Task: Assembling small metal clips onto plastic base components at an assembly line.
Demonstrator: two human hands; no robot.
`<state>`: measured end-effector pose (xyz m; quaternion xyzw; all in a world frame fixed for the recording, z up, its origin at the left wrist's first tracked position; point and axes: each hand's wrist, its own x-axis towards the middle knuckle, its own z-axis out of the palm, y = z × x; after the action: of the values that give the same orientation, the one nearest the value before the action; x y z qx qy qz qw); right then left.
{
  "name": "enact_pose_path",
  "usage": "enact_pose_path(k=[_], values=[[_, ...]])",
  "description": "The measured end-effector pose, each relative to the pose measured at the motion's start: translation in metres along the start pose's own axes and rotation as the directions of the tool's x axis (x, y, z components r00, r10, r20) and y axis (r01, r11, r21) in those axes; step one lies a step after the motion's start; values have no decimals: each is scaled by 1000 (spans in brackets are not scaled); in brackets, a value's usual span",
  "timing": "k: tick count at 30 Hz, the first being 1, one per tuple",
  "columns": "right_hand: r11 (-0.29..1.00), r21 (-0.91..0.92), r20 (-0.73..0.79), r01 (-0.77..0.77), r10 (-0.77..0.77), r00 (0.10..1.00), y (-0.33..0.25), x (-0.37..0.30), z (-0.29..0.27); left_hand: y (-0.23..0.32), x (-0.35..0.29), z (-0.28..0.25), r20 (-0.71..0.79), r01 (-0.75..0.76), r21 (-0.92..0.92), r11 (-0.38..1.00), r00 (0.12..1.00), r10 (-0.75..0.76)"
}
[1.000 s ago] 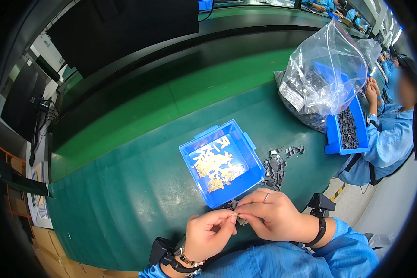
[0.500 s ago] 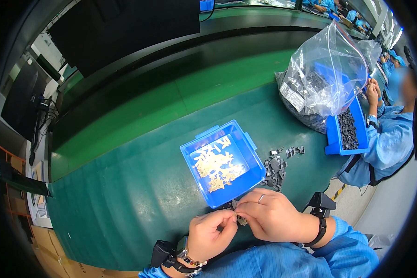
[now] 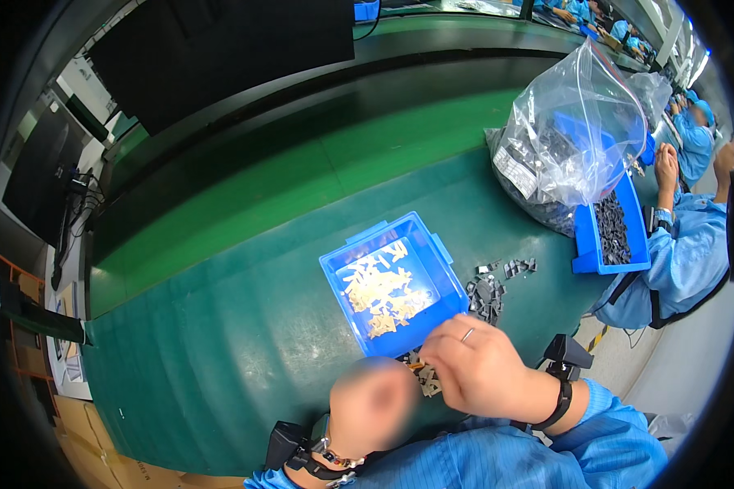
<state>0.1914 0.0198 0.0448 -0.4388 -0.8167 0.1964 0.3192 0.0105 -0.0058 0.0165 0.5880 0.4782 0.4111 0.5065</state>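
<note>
My left hand [image 3: 371,405] is smeared, so its fingers and anything in them cannot be made out. My right hand [image 3: 485,368] is closed, its fingertips pressed together by the near right corner of a blue plastic bin [image 3: 391,345]; whatever they hold is hidden. Cream-coloured flat small pieces [image 3: 383,291] lie scattered inside that bin. Between my hands, partly covered by them, is a small heap of cream and dark pieces [image 3: 430,383] on the green table mat. A pile of dark grey small parts [image 3: 486,297] lies to the right of the bin.
A large clear zip bag [image 3: 538,163] full of dark parts stands at the far right. Beside it sits another blue bin [image 3: 579,262] of black pieces [image 3: 612,232]. A co-worker in blue [image 3: 677,253] is at the right edge. A dark monitor [image 3: 220,57] hangs over the back.
My hands, which met fingertip to fingertip over the small heap, have parted. The right moved slightly up toward the bin's corner, uncovering more of the heap. The co-worker's hands shifted right.
</note>
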Motion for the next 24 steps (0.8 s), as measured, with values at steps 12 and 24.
enact_pose_path(k=[12,24], values=[[997,-76,-180,19,-32,983,15,18,-3,-3,-1,1,-121,74,-66,995,989,-81],[936,298,198,-190,134,971,1,3,-14,3,3,-1,53,-47,92,995,998,42]])
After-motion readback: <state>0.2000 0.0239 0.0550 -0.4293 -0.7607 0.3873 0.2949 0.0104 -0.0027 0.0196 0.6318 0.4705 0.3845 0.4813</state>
